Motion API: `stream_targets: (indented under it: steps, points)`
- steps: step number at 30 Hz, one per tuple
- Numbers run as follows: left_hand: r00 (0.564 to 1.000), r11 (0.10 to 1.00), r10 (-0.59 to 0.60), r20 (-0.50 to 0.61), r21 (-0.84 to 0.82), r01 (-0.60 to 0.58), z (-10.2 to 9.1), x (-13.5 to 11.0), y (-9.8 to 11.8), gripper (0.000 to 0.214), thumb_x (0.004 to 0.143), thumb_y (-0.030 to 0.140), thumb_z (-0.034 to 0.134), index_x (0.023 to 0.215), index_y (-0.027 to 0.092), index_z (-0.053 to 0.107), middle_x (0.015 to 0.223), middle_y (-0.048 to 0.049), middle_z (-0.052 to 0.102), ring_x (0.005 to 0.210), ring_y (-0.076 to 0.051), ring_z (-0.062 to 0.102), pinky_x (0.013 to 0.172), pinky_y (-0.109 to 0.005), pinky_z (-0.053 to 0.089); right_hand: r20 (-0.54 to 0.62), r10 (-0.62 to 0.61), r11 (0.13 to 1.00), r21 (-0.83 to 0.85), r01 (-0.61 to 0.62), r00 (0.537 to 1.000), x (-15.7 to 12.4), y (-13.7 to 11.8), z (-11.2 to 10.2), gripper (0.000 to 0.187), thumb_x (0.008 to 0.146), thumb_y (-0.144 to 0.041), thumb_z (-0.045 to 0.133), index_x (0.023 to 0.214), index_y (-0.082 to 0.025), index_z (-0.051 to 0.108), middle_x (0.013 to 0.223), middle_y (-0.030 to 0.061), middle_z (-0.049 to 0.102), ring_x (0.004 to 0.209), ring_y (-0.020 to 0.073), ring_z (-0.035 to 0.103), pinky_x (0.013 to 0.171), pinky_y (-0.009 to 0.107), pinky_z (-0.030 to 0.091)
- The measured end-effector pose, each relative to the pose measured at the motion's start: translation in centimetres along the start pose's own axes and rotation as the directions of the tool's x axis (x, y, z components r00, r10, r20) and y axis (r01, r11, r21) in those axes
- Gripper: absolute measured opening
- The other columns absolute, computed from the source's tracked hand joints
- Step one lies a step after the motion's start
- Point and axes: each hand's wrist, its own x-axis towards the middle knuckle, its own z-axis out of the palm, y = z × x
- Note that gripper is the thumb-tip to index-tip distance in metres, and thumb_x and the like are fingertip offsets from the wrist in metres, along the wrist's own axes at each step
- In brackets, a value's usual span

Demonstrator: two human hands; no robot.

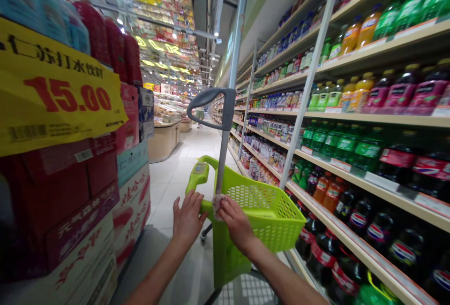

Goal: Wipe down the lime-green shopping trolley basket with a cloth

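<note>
A lime-green shopping cart (pixel 232 248) stands in front of me, its perforated basket empty. My left hand (pixel 188 216) curls its fingers over the green bar (pixel 206 206) at the basket's near left corner, the thumb below. Between the fingers of my right hand (pixel 236 223) is a crumpled, pale brownish cloth (pixel 218 205), pressed against the basket rim at the foot of the grey pole (pixel 225 155). Higher on that pole sits a dark grey loop handle (pixel 211 91). A green handle piece with a small panel (pixel 200 169) rises just beyond my left hand.
Shelves of bottled drinks (pixel 351 145) line the right side, close to the basket. Stacked drink cartons (pixel 130 202) with a yellow price sign (pixel 59 94) rise on the left. The tiled aisle (pixel 172 169) runs ahead past a wooden display counter (pixel 163 141).
</note>
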Motion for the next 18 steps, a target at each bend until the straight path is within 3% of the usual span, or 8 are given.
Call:
stream_targets:
  steps: [3, 6, 12, 15, 18]
  points:
    - [1.0, 1.0, -0.005, -0.007, -0.004, 0.005, 0.1, -0.1, 1.0, 0.034, 0.075, 0.019, 0.049, 0.108, 0.019, 0.052, 0.115, -0.0086, 0.058, 0.117, -0.026, 0.043, 0.095, -0.05, 0.023, -0.067, 0.216, 0.976, 0.041, -0.214, 0.974, -3.7, 0.2, 1.3, 0.044, 0.078, -0.004, 0.041, 0.119, -0.015, 0.051, 0.124, 0.0129, 0.051, 0.122, 0.0224, 0.038, 0.093, 0.041, 0.044]
    - [1.0, 1.0, -0.011, -0.01, -0.01, 0.011, 0.4, -0.3, 2.7, 0.034, 0.075, 0.019, 0.049, 0.109, 0.018, 0.052, 0.114, -0.0096, 0.058, 0.116, -0.027, 0.043, 0.093, -0.048, 0.026, -0.099, 0.344, 0.939, 0.069, -0.338, 0.934, -4.4, 0.0, 1.1, 0.049, 0.076, -0.003, 0.039, 0.123, -0.015, 0.047, 0.125, 0.0135, 0.049, 0.12, 0.0228, 0.04, 0.092, 0.042, 0.044]
    - [1.0, 0.994, 0.019, 0.016, -0.111, -0.017, 0.0, -1.1, 6.1, 0.043, 0.072, 0.016, 0.05, 0.115, 0.018, 0.048, 0.112, -0.0106, 0.058, 0.114, -0.028, 0.044, 0.089, -0.046, 0.031, -0.125, 0.388, 0.917, 0.148, -0.37, 0.913, -3.0, -1.6, -1.7, 0.043, 0.079, -0.006, 0.04, 0.119, -0.02, 0.05, 0.127, 0.0115, 0.046, 0.122, 0.0224, 0.037, 0.095, 0.044, 0.04]
    - [0.997, 0.961, 0.071, 0.031, -0.27, -0.06, -0.5, -0.4, 5.3, 0.049, 0.074, 0.021, 0.047, 0.122, 0.019, 0.039, 0.117, -0.0093, 0.056, 0.11, -0.023, 0.047, 0.092, -0.044, 0.031, -0.099, 0.36, 0.919, 0.208, -0.334, 0.928, -3.4, -1.0, -3.9, 0.047, 0.078, -0.006, 0.04, 0.123, -0.022, 0.047, 0.127, 0.009, 0.046, 0.122, 0.0213, 0.037, 0.098, 0.043, 0.037]
    - [0.995, 0.954, 0.048, 0.087, -0.298, -0.02, -0.5, 1.0, 3.7, 0.042, 0.08, 0.029, 0.041, 0.121, 0.021, 0.041, 0.123, -0.0087, 0.052, 0.116, -0.022, 0.043, 0.097, -0.05, 0.025, -0.078, 0.417, 0.884, 0.266, -0.384, 0.906, -3.7, -0.3, -5.7, 0.052, 0.077, -0.004, 0.037, 0.124, -0.022, 0.044, 0.129, 0.007, 0.045, 0.122, 0.0188, 0.038, 0.101, 0.04, 0.035]
